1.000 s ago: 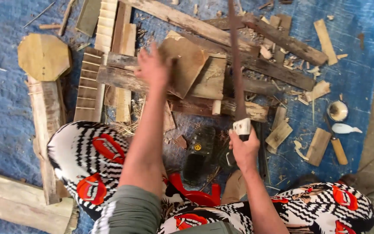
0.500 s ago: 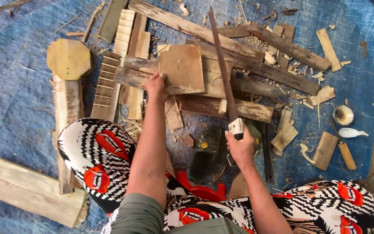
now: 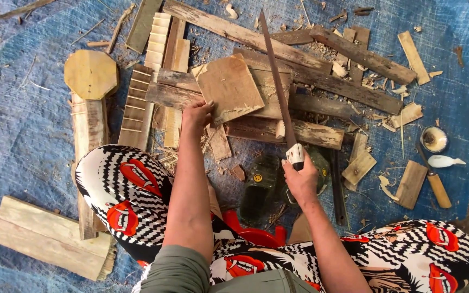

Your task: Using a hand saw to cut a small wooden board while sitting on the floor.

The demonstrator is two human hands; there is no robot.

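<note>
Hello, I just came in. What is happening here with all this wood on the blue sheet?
A person sits over a blue tarpaulin strewn with wooden planks and offcuts. The left hand rests its fingers on the edge of a flat, roughly square brown wooden board lying on the pile. The right hand grips the pale handle of a long narrow-bladed machete, its blade pointing away across the boards. An octagonal wooden piece lies to the left.

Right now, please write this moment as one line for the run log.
left hand: touching square wood board | right hand: gripping long blade by handle, over plank pile | surface: blue tarp
</note>
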